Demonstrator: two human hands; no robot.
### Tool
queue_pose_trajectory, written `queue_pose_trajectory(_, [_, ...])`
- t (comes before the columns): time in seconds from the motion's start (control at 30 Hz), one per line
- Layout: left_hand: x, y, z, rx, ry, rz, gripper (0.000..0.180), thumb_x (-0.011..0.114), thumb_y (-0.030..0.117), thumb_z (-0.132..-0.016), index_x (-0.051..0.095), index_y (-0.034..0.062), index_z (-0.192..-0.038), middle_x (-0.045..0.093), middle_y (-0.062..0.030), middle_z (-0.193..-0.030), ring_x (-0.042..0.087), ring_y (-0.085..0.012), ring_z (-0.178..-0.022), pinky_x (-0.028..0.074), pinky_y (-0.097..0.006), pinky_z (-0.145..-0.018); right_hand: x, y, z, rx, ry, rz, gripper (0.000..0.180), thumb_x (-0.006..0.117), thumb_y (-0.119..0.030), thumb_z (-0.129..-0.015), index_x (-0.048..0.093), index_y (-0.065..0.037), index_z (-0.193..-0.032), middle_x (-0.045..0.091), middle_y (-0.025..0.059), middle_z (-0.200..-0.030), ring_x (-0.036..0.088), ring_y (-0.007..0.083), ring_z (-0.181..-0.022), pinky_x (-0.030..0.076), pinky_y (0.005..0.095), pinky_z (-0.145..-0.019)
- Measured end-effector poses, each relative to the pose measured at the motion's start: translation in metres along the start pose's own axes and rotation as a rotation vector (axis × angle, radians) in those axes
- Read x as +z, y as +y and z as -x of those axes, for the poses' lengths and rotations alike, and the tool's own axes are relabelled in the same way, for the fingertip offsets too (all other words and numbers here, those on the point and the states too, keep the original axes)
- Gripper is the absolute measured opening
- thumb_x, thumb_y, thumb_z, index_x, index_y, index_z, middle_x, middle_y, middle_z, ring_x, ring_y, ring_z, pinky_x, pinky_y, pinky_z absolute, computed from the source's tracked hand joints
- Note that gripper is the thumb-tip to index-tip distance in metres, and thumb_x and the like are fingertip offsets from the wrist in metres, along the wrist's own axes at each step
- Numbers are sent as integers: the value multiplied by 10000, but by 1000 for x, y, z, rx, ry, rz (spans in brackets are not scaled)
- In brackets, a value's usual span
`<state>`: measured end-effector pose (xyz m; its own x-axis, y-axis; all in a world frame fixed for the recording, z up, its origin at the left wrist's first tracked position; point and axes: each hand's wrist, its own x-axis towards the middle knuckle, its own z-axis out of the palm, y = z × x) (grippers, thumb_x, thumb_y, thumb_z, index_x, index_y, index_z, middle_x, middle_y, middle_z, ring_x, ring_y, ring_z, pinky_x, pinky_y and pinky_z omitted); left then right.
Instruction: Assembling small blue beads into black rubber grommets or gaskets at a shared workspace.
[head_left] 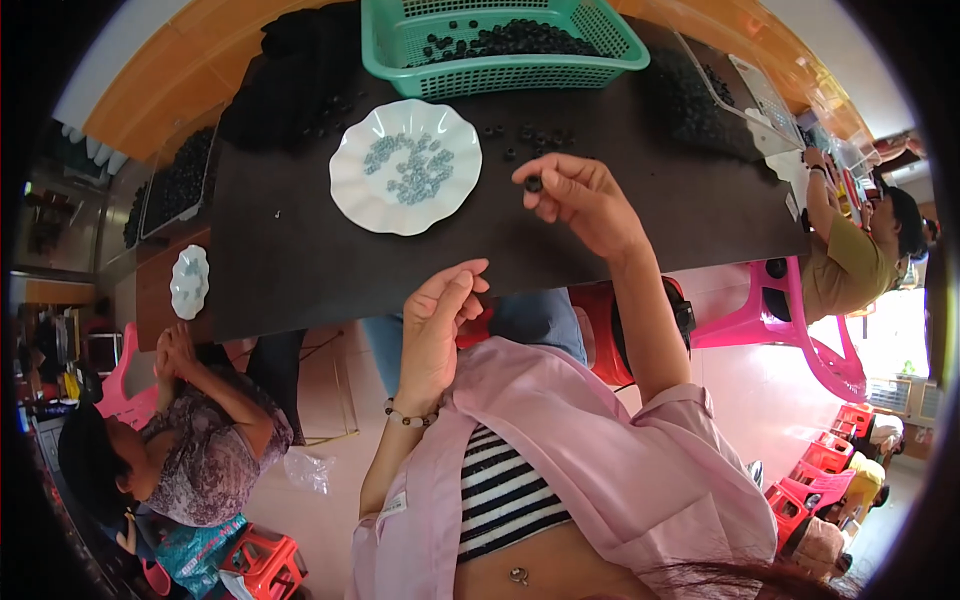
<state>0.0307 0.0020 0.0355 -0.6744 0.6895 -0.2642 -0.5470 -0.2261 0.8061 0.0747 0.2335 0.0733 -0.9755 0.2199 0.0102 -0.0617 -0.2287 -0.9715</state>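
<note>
My right hand (585, 200) is raised over the dark table (290, 250), pinching a small black ring-shaped part (534, 184) between thumb and fingertips. My left hand (440, 320) hovers at the table's near edge, fingers loosely curled and close together, holding nothing that I can see. A white scalloped plate (350, 195) left of my right hand holds several small pale blue-grey pieces (410, 168). A few loose black parts (530, 135) lie on the table just beyond my right hand.
A green plastic basket (400, 50) with many black parts stands at the far edge. Piles of black parts lie far left and far right. A person sits at the left by a small white plate (189, 280), another at the right. Pink and red stools surround the table.
</note>
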Motion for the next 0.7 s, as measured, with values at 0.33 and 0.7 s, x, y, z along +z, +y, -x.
queue_pose_trajectory(0.33, [-1,0,-8,111,-30,-5,293,594,238,-950,623,28,-1153,671,-27,-941,520,-46,-696,497,-258,-621,52,30,21,56,-85,-47,268,587,-225,-947,647,8,-1064,662,35,-843,536,50,-706,411,191,-641])
queue_pose_trajectory(0.7, [-6,-7,-5,45,-30,105,266,636,243,-926,658,26,-1078,660,10,-884,514,-31,-738,424,-183,-688,54,45,31,117,-66,-150,272,592,-254,-946,654,-3,-1028,638,13,-777,528,49,-666,393,192,-597])
